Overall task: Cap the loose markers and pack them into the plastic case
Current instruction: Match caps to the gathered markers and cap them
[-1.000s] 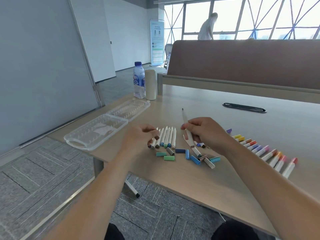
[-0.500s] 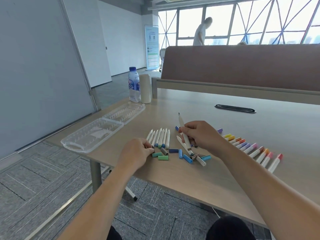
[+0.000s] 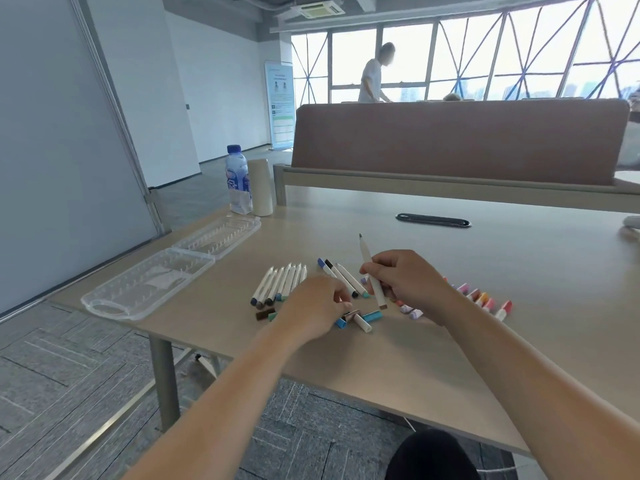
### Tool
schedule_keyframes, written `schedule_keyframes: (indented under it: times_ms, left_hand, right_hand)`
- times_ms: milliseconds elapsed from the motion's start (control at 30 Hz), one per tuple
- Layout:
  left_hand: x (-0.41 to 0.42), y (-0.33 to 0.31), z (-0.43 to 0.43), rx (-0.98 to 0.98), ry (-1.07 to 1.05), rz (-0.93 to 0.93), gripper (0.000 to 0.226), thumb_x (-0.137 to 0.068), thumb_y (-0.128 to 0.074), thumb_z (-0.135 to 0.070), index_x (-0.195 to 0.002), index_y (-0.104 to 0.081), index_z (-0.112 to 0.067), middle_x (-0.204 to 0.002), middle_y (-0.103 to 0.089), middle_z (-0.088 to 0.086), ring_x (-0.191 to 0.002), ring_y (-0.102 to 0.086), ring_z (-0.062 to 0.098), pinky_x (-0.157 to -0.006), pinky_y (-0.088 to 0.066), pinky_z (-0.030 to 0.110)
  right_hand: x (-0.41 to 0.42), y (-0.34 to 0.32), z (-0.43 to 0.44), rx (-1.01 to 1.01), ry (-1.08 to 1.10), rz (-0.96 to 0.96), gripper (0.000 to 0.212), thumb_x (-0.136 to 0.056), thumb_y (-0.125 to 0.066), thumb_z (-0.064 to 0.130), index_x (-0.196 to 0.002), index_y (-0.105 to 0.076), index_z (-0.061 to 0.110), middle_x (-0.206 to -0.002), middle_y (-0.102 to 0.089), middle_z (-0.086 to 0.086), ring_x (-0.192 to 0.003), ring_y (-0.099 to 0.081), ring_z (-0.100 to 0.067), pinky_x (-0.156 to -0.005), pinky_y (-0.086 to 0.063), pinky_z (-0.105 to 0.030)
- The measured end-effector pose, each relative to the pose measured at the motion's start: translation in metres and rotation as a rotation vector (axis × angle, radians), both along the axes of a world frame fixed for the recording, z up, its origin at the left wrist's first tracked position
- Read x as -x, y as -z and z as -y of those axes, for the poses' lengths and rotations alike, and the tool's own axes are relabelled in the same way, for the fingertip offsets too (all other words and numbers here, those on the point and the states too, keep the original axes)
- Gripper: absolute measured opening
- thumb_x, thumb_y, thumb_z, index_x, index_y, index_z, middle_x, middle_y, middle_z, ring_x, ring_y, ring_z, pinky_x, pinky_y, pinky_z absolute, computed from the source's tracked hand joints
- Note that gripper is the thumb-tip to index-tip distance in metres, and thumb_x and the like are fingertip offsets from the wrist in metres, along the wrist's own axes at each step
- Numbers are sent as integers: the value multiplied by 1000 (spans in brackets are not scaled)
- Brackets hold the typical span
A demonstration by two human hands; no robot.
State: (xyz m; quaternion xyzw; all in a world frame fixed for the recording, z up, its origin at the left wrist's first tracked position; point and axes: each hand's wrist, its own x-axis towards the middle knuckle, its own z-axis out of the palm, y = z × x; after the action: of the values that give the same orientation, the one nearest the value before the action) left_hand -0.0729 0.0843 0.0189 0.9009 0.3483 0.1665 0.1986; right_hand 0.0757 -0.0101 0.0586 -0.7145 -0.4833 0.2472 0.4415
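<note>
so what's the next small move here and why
Probably the left hand should pinch one loose cap from the scatter under its fingers and bring it to the marker that the right hand grips: its tip points up, bare, so it cannot be packed yet. The plastic case lies open at the left.

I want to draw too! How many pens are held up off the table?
1: the right hand holds an uncapped marker, tip up. The left hand may hide another.
</note>
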Motion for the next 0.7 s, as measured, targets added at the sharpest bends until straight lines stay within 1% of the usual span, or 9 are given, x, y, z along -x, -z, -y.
schedule_keyframes:
  times_ms: [67, 167, 233, 333, 433, 500, 533, 600, 700]
  left_hand:
    - [-8, 0, 3, -73, 26, -64, 7, -90, -64, -25, -91, -72, -24, -89, -64, -5, -84, -59, 15, -70, -43, 27]
    - [-14, 2, 4, -168, 64, -130, 13, -91, -60, -22, -95, -72, -25, -101, -63, -3, -96, -56, 15, -77, -42, 26]
    - [-17, 4, 4, -214, 80, -162, 16, -91, -59, -21, -98, -73, -22, -106, -64, 0, -104, -54, 17, -83, -42, 26]
    - [-21, 7, 7, -265, 65, -216, 16, -91, -58, -20, -97, -72, -15, -107, -64, 6, -108, -55, 22, -90, -47, 33]
    - [-23, 8, 7, -295, 52, -233, 18, -92, -60, -25, -100, -71, -12, -109, -63, 8, -107, -56, 24, -89, -48, 34]
    - [-24, 8, 5, -292, 51, -236, 21, -93, -62, -28, -100, -72, -12, -112, -61, 9, -107, -56, 24, -89, -48, 32]
    - [-24, 7, 5, -285, 55, -236, 21, -93, -62, -29, -100, -72, -11, -113, -60, 9, -107, -56, 23, -89, -47, 32]
    - [-22, 6, 5, -246, 63, -193, 20, -93, -62, -27, -97, -72, -11, -112, -60, 8, -106, -55, 22, -88, -46, 31]
    - [-14, -1, 3, -45, 5, -36, 17, -92, -61, -23, -94, -72, -11, -101, -66, 7, -94, -61, 21, -82, -49, 35]
  right_hand:
    - [-3, 0, 3, 1, -4, 18, 21, -99, -57, 18, -99, -74, 5, -94, -74, -17, -52, -59, -2, -46, -41, -10]
    - [-7, 2, 4, -12, -20, 7, 20, -98, -57, 18, -96, -74, 8, -94, -75, -15, -63, -66, -10, -52, -46, -12]
    - [-8, 1, 5, -16, -27, 6, 20, -98, -57, 17, -95, -73, 5, -93, -75, -16, -53, -62, -4, -50, -43, -11]
    - [-9, 0, 6, -21, -36, 5, 21, -99, -56, 15, -95, -72, 1, -85, -72, -17, -40, -52, 1, -45, -39, -8]
    - [-9, 2, 3, -20, -39, -5, 22, -98, -57, 16, -96, -72, 0, -85, -73, -18, -52, -60, -4, -49, -44, -10]
    - [-10, 3, 1, -19, -36, -7, 22, -97, -59, 17, -96, -72, -1, -91, -74, -19, -65, -65, -12, -54, -49, -12]
    - [-9, 2, 1, -19, -35, -7, 23, -97, -59, 17, -96, -72, -1, -91, -74, -19, -66, -65, -13, -54, -48, -12]
    - [-7, 1, 0, -17, -36, 13, 25, -97, -59, 19, -96, -72, -2, -89, -74, -18, -65, -63, -13, -53, -47, -12]
    - [-5, 0, -2, -16, -37, 60, 25, -97, -58, 21, -94, -72, 0, -86, -74, -15, -50, -56, -3, -48, -41, -9]
